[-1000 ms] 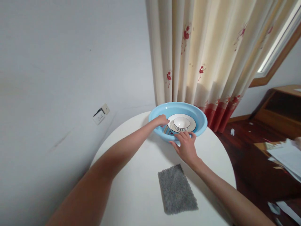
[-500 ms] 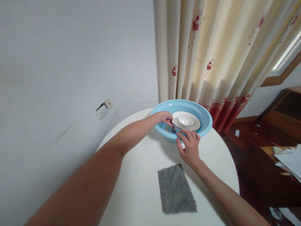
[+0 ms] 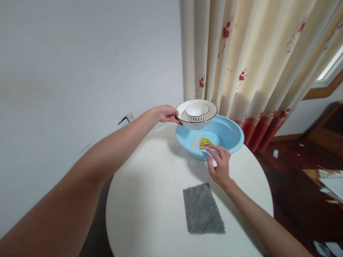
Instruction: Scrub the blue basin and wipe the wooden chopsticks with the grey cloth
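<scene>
My left hand (image 3: 169, 114) grips the rim of a large white bowl (image 3: 198, 125) with a dark edge, holding it above the back left of a light-blue basin (image 3: 235, 137). Inside that bowl rests a small white bowl (image 3: 197, 112) with dark stripes round its side. My right hand (image 3: 220, 164) is at the basin's front rim, fingers apart and holding nothing; whether it touches the rim I cannot tell. Chopsticks (image 3: 196, 140) lie on the basin floor, left of a yellow duck picture (image 3: 205, 142).
The basin stands on a round white table (image 3: 144, 192) beside the wall. Nearer me on the tabletop lies a grey cloth (image 3: 204, 210). A cream and red curtain (image 3: 257, 71) hangs behind the basin. Papers (image 3: 332, 187) are at the far right.
My left hand has lifted the large bowl, with the small one in it, up and left out of the basin. The chopsticks and duck picture now show. My right hand stays near the rim.
</scene>
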Demonstrator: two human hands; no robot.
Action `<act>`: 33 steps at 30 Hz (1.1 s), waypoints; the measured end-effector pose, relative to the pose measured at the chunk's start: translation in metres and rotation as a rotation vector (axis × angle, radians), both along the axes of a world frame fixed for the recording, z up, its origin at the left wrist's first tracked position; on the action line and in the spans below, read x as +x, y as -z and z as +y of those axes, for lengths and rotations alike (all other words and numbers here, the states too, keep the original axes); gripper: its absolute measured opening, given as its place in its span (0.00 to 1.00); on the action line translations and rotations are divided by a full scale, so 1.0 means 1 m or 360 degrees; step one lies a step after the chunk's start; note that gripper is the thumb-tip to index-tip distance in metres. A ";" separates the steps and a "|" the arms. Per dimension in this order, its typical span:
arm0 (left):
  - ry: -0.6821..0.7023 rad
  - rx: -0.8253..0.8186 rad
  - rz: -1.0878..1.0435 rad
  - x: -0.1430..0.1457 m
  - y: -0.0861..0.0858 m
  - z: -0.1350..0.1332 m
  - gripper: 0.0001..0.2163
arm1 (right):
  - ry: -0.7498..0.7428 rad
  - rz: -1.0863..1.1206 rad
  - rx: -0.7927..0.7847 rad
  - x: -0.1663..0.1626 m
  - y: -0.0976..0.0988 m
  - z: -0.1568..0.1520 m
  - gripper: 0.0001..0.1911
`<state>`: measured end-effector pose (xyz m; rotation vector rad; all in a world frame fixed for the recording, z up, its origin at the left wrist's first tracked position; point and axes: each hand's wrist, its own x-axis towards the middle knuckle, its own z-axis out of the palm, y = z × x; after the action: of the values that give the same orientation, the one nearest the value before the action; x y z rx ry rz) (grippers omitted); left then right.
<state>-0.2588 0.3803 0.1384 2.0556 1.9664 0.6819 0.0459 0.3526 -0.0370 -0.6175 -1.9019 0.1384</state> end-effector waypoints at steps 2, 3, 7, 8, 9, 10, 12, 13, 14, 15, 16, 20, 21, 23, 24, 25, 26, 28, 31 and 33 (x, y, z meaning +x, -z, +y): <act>0.0035 -0.0415 -0.0576 -0.023 -0.023 -0.019 0.13 | 0.0009 -0.0009 0.0013 0.000 0.002 0.002 0.14; 0.0005 -0.0436 -0.0795 -0.034 -0.031 -0.033 0.10 | 0.0011 -0.0018 0.0028 0.000 0.003 0.004 0.14; -0.0380 -0.0497 -0.1416 -0.062 -0.034 -0.107 0.13 | 0.0015 -0.0018 0.0167 0.000 0.008 0.011 0.13; -0.0427 -0.0486 -0.1514 -0.067 -0.028 -0.128 0.15 | 0.0021 -0.0028 0.0184 0.000 0.009 0.013 0.12; -0.0470 -0.0470 -0.1590 -0.070 -0.022 -0.147 0.16 | 0.0029 -0.0032 0.0198 0.000 0.010 0.015 0.11; -0.0519 -0.0437 -0.1641 -0.073 -0.013 -0.166 0.17 | 0.0035 -0.0031 0.0210 0.000 0.010 0.016 0.11; -0.0638 -0.0383 -0.1687 -0.077 0.006 -0.201 0.18 | 0.0039 -0.0019 0.0224 0.001 0.010 0.018 0.10; -0.0699 -0.0353 -0.1707 -0.077 0.016 -0.216 0.18 | 0.0036 -0.0014 0.0227 0.001 0.010 0.018 0.10; -0.0768 -0.0309 -0.1726 -0.076 0.026 -0.229 0.17 | 0.0031 -0.0012 0.0228 0.002 0.010 0.019 0.10; -0.0850 -0.0274 -0.1735 -0.074 0.036 -0.242 0.16 | 0.0025 -0.0013 0.0229 0.003 0.010 0.019 0.10; -0.0901 -0.0273 -0.1743 -0.072 0.046 -0.253 0.15 | 0.0021 -0.0015 0.0230 0.003 0.011 0.019 0.10; -0.1074 -0.0333 -0.1737 -0.065 0.080 -0.288 0.13 | 0.0026 -0.0025 0.0233 0.006 0.011 0.020 0.11; -0.1105 -0.0351 -0.1726 -0.064 0.087 -0.295 0.12 | 0.0029 -0.0026 0.0230 0.006 0.012 0.020 0.11; -0.1146 -0.0394 -0.1716 -0.064 0.100 -0.307 0.13 | 0.0036 -0.0023 0.0224 0.006 0.013 0.021 0.11; -0.1173 -0.0416 -0.1715 -0.064 0.106 -0.312 0.13 | 0.0038 -0.0025 0.0224 0.007 0.014 0.021 0.11; -0.1194 -0.0423 -0.1719 -0.064 0.111 -0.318 0.14 | 0.0039 -0.0028 0.0227 0.007 0.015 0.022 0.12; -0.1202 -0.0440 -0.1733 -0.065 0.116 -0.322 0.14 | 0.0042 -0.0031 0.0232 0.007 0.016 0.022 0.12; -0.1202 -0.0467 -0.1756 -0.066 0.123 -0.331 0.15 | 0.0052 -0.0037 0.0244 0.007 0.018 0.023 0.12; -0.1202 -0.0480 -0.1769 -0.070 0.133 -0.343 0.15 | 0.0067 -0.0046 0.0246 0.007 0.018 0.023 0.11; -0.1213 -0.0480 -0.1779 -0.073 0.139 -0.348 0.15 | 0.0063 -0.0057 0.0237 0.007 0.018 0.023 0.11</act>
<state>-0.3322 0.0324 -0.0005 0.4171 1.8258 1.1986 0.0531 0.3753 -0.0547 -0.5593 -1.9131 -0.0399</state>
